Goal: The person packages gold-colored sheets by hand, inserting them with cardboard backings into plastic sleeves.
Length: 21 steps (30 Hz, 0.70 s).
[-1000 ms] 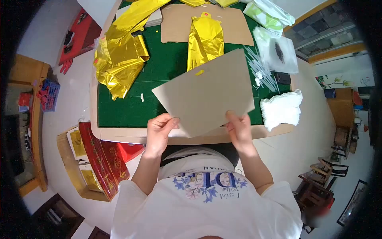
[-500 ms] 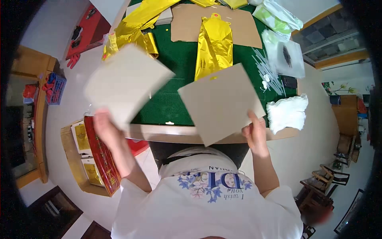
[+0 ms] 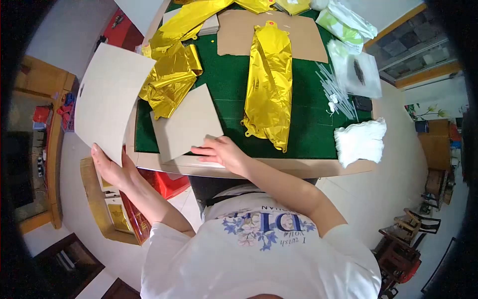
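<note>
My left hand (image 3: 112, 167) grips the bottom edge of a large pale card (image 3: 109, 99), held up beyond the table's left edge. A second, square grey-beige card (image 3: 186, 124) lies at the front left of the green table surface (image 3: 226, 119). The fingers of my right hand (image 3: 216, 152) are spread over its lower right corner. To the right of this card, a flat gold foil piece (image 3: 269, 84) lies lengthwise. More crumpled gold foil (image 3: 174, 74) is just behind the square card and partly beside the raised one.
Brown cardboard (image 3: 303, 37) lies at the back. Along the right are thin translucent sticks (image 3: 336, 92), a black box (image 3: 363, 103), a white cloth-like stack (image 3: 360, 142) and a green-white bag (image 3: 346, 25). An open carton (image 3: 94, 199) stands at lower left.
The square card and my right hand have moved left, and the card now lies on the table. My left hand has carried its card further left. The middle gold foil is uncovered.
</note>
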Available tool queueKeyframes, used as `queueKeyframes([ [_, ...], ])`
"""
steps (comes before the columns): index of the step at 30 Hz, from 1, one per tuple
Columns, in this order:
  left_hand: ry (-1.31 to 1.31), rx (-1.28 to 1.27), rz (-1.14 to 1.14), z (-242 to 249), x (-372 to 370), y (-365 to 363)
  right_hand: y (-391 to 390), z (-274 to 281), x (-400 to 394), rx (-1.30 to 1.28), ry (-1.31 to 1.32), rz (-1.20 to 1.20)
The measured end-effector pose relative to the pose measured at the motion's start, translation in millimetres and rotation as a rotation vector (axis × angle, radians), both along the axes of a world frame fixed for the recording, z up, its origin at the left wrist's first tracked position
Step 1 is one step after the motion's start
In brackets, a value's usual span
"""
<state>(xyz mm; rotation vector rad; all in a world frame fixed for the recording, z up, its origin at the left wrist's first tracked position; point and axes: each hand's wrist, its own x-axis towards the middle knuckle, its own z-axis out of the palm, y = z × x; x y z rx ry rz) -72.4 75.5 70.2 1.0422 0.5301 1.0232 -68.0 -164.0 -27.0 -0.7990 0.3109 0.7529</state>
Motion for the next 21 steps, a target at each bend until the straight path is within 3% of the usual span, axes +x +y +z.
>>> queueKeyframes([
  [3,0.040,-0.001,-0.162,-8.5,5.3,-6.2,1.6,-4.7,4.4,-0.054,-0.004,0.153],
  [5,0.128,-0.023,-0.332,-8.5,7.9,-30.4,-23.2,13.7,9.6,-0.351,-0.346,0.563],
  [6,0.170,-0.013,-0.393,-14.8,10.3,-40.7,-37.8,15.5,15.1,-0.393,-0.422,0.601],
  [8,0.177,0.020,-0.537,-34.8,21.2,-63.5,-78.2,27.7,29.6,-0.275,-0.308,0.338],
  [9,0.142,0.045,-0.619,-40.8,29.0,-77.8,-100.5,24.4,33.4,-0.157,-0.438,0.071],
  [11,0.212,0.051,-0.754,-36.9,40.5,-108.5,-126.3,67.9,49.8,-0.490,-0.389,-0.059],
  [12,0.216,0.060,-0.817,-48.2,48.5,-117.4,-139.3,66.9,52.6,-0.350,-0.377,-0.260],
  [13,0.222,0.072,-0.881,-59.5,57.1,-126.7,-151.3,65.5,58.6,-0.456,-0.478,-0.177],
  [14,0.219,0.072,-0.883,-67.0,65.0,-135.8,-161.9,67.6,59.2,-0.970,-1.137,-0.188],
  [15,0.194,0.062,-0.895,-70.2,73.2,-146.6,-170.3,72.3,62.8,-0.621,-0.684,-0.274],
  [17,0.170,0.051,-0.910,-67.6,90.9,-163.3,-182.7,83.0,80.7,-0.438,-0.228,-0.403],
  [18,0.230,0.147,-0.931,-61.8,100.9,-169.9,-189.5,76.9,87.5,-0.440,-0.229,-0.406],
  [20,0.290,0.242,-0.957,-65.7,127.1,-181.5,-204.9,50.3,97.4,-0.771,-0.518,-0.293],
  [21,0.268,0.336,-0.899,-77.6,145.1,-188.0,-212.7,42.8,105.3,-0.774,-0.517,-0.299],
])
